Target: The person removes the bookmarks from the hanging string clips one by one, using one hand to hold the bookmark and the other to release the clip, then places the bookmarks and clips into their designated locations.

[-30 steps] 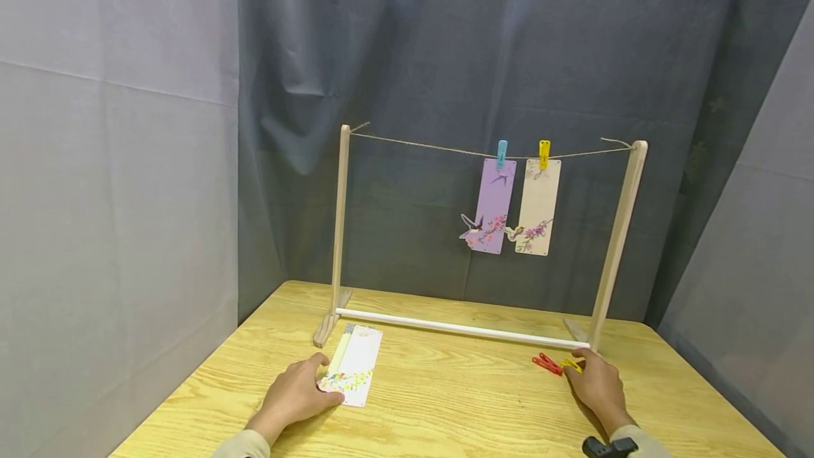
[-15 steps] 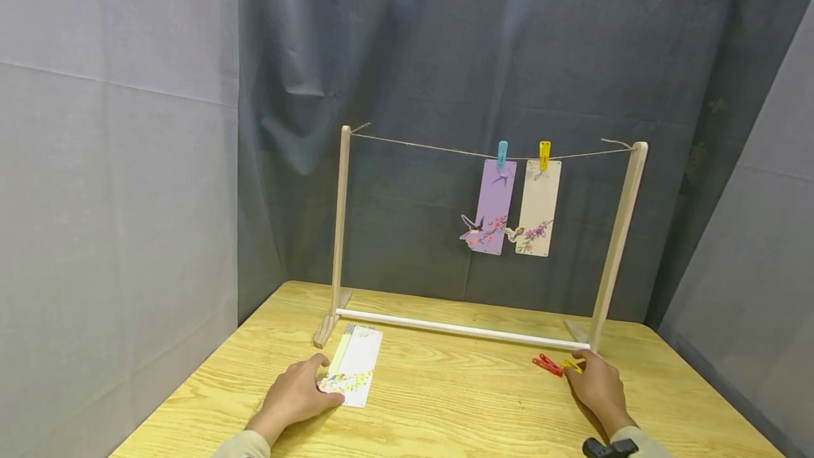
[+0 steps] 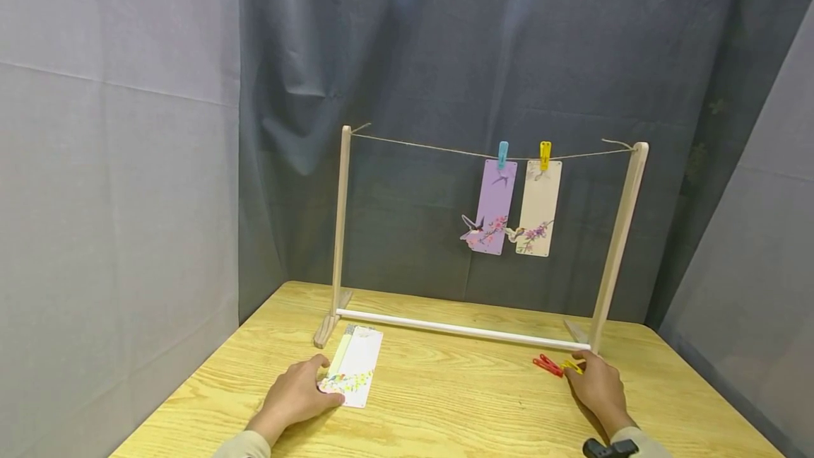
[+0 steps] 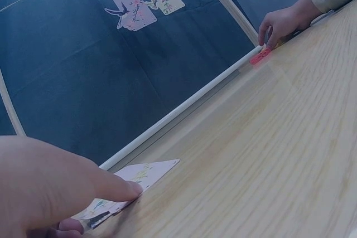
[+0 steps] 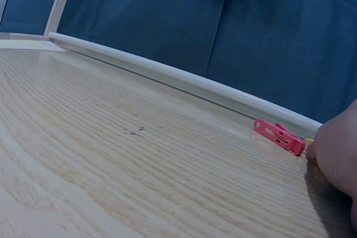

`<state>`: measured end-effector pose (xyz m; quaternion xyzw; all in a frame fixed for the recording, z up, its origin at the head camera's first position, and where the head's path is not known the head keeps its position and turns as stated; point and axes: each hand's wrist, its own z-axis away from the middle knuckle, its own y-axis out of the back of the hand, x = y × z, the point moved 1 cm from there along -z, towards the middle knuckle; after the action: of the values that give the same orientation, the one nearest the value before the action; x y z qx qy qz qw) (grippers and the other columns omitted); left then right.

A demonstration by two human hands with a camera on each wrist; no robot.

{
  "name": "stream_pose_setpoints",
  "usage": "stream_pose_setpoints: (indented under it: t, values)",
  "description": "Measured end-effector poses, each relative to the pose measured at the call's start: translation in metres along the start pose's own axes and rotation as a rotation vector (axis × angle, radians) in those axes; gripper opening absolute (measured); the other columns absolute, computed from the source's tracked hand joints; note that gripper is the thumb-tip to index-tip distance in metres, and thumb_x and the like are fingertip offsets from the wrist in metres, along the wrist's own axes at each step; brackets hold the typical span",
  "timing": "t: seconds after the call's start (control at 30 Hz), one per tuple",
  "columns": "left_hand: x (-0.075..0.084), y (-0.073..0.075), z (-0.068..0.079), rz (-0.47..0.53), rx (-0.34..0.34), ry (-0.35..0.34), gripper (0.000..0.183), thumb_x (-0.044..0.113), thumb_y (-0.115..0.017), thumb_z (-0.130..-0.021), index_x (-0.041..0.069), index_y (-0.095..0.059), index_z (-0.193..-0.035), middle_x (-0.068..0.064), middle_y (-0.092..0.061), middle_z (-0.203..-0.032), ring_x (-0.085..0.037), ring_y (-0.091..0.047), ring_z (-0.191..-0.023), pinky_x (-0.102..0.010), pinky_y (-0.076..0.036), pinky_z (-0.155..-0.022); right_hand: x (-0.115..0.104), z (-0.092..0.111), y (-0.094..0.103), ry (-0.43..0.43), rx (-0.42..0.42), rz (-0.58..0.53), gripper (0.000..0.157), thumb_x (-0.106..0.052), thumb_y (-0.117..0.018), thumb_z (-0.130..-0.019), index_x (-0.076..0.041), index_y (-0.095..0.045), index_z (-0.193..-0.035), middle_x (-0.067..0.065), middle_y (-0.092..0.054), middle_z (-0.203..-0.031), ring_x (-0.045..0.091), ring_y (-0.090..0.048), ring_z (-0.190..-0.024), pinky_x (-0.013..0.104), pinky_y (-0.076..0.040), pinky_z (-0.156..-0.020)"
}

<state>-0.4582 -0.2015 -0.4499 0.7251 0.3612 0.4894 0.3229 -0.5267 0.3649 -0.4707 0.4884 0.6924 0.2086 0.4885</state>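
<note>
On the left of the table, a white bookmark [image 3: 367, 362] with a bird and yellow blossoms lies over a pale yellow-green one [image 3: 340, 350]. My left hand [image 3: 295, 394] holds the pair at their near left end, thumb on the white bookmark's edge in the left wrist view. At right, thumb and forefinger of my right hand [image 3: 596, 384] pinch a yellow clothespin [image 3: 570, 365], mostly hidden by the hand in the right wrist view. A red clothespin [image 5: 280, 136] lies beside it. From the string hang a purple bookmark [image 3: 496, 196] under a blue clothespin [image 3: 502, 153] and a cream bookmark [image 3: 539, 200] under another yellow one.
A wooden rack stands behind both hands, with a left post [image 3: 340, 225], a right post [image 3: 618, 246] and a white bottom bar [image 3: 458, 329]. Thin string [image 3: 420, 143] runs between the post tops. Dark curtain [image 3: 407, 232] hangs behind the table [image 3: 445, 401].
</note>
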Motion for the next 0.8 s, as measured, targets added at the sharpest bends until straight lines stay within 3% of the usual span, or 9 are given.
stream_pose_setpoints:
  t: [0.8]
  values:
    - [0.0009,-0.0002,-0.0002,0.013,-0.019,0.015,0.068,0.046,-0.091,-0.076,0.008,-0.065,-0.125,-0.010,-0.069,-0.114,-0.037,-0.064,-0.103,-0.058,-0.052,-0.084,0.0010,-0.0003,-0.0003,0.009,0.004,0.003,0.039,-0.016,-0.073,-0.090,0.007,-0.064,-0.121,0.030,-0.069,-0.108,0.056,-0.062,-0.102,0.065,-0.051,-0.080]
